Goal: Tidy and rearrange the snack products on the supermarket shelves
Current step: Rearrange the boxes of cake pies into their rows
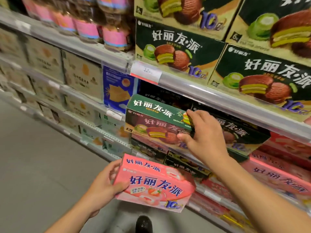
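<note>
Right hand (204, 132), frame centre, pinches the end of a green pie box (156, 118) – box juts off the shelf (235, 98), probably being reseated. Left hand (104, 185), lower centre, grips a pink pie box (156, 182) – likely parked clear of the shelf meanwhile.

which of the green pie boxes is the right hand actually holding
The green box sticking out from the middle shelf, gripped at its right end by the right hand. The other green boxes sit on their shelves untouched.
</note>
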`<state>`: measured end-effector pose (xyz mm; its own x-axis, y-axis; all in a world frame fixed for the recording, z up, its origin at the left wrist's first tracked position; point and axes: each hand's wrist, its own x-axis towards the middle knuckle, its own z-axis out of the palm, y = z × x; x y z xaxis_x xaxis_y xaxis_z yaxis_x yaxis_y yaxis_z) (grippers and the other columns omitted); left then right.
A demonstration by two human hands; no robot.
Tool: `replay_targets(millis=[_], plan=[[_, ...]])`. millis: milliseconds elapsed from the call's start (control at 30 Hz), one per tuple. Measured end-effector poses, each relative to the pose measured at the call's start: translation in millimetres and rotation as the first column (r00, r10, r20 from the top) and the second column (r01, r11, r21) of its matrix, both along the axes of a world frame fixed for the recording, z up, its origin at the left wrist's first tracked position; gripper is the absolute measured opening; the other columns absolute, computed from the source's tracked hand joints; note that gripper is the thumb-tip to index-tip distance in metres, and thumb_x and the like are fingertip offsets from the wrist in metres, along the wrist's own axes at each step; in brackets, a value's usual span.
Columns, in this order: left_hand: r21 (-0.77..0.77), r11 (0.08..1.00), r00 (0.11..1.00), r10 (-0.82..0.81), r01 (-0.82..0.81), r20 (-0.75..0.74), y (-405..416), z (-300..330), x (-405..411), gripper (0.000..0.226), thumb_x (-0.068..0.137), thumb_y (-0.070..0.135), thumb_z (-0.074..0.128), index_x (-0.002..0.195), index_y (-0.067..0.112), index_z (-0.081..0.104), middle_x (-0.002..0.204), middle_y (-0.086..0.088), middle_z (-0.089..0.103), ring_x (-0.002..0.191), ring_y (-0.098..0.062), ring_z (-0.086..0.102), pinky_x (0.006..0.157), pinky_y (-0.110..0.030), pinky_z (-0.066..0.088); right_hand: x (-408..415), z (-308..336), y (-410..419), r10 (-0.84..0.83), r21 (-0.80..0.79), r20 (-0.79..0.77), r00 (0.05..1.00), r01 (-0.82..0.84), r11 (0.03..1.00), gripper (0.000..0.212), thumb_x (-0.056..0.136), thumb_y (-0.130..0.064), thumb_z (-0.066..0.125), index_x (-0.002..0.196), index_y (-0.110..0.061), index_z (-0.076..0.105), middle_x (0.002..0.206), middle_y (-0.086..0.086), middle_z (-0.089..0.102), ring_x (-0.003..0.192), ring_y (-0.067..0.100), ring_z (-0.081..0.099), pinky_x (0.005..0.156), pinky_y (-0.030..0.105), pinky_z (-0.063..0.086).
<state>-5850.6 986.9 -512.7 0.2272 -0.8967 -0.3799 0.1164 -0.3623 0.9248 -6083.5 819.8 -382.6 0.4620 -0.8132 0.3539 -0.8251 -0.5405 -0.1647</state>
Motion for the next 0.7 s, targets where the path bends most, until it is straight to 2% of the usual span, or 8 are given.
replay_targets(millis=[300, 367, 500, 600, 633, 700], plan=[[-0.003, 0.994, 0.994, 0.106, -0.106, 0.037, -27.8, -18.5, 76.7, 0.059, 0.077, -0.016, 0.069, 0.120, 0.024, 0.058, 0.104, 0.001, 0.074, 0.088, -0.009, 0.072, 0.059, -0.021, 0.054, 75.9, -20.5, -41.2, 0.006, -0.049, -0.044, 0.999, -0.009, 0.999, 0.079, 0.074, -0.046, 0.077, 0.138, -0.009, 0.048, 0.125, 0.009, 0.056, 0.115, 0.029, 0.051, 0.098, 0.048, 0.042], [0.005, 0.997, 0.997, 0.078, -0.078, 0.008, -35.9, -21.9, 90.3, 0.060, 0.078, -0.018, 0.066, 0.119, 0.024, 0.057, 0.100, 0.004, 0.074, 0.082, -0.012, 0.073, 0.055, -0.020, 0.053, 84.5, -21.9, -45.6, -0.003, -0.049, -0.048, 0.999, 0.000, 0.999, 0.077, 0.076, -0.043, 0.076, 0.138, -0.007, 0.048, 0.127, 0.011, 0.055, 0.115, 0.032, 0.051, 0.098, 0.049, 0.042], [0.032, 0.999, 0.997, -0.017, 0.020, -0.073, -51.2, -24.8, 124.6, 0.061, 0.076, -0.015, 0.065, 0.118, 0.029, 0.056, 0.100, 0.003, 0.075, 0.086, -0.020, 0.074, 0.060, -0.028, 0.059, 97.6, -25.8, -54.1, -0.057, -0.073, -0.075, 0.996, 0.051, 0.996, 0.072, 0.081, -0.039, 0.072, 0.138, -0.004, 0.045, 0.127, 0.016, 0.053, 0.112, 0.037, 0.051, 0.095, 0.050, 0.043], [0.035, 0.992, 0.980, -0.116, 0.123, -0.162, -58.9, -22.9, 155.7, 0.068, 0.062, -0.002, 0.074, 0.120, 0.029, 0.055, 0.103, 0.000, 0.074, 0.091, -0.026, 0.073, 0.062, -0.033, 0.059, 102.0, -30.3, -55.4, -0.138, -0.131, -0.113, 0.984, 0.122, 0.984, 0.071, 0.082, -0.041, 0.069, 0.137, -0.003, 0.044, 0.122, 0.018, 0.055, 0.105, 0.038, 0.053, 0.088, 0.049, 0.045], [0.041, 0.987, 0.975, -0.150, 0.158, -0.163, -63.0, -23.8, 165.9, 0.071, 0.060, 0.001, 0.076, 0.121, 0.028, 0.054, 0.105, 0.000, 0.074, 0.092, -0.026, 0.073, 0.061, -0.033, 0.059, 103.2, -30.0, -57.2, -0.159, -0.156, -0.114, 0.981, 0.140, 0.978, 0.071, 0.082, -0.041, 0.069, 0.137, -0.003, 0.045, 0.119, 0.018, 0.055, 0.102, 0.039, 0.053, 0.086, 0.050, 0.046], [0.058, 0.975, 0.971, -0.205, 0.213, -0.121, -68.8, -30.6, 179.7, 0.070, 0.066, -0.007, 0.074, 0.124, 0.027, 0.053, 0.105, 0.001, 0.074, 0.090, -0.024, 0.073, 0.056, -0.028, 0.055, 105.3, -31.8, -59.7, -0.206, -0.182, -0.143, 0.968, 0.179, 0.967, 0.070, 0.080, -0.040, 0.072, 0.134, -0.004, 0.046, 0.116, 0.018, 0.056, 0.097, 0.039, 0.053, 0.084, 0.050, 0.046]])
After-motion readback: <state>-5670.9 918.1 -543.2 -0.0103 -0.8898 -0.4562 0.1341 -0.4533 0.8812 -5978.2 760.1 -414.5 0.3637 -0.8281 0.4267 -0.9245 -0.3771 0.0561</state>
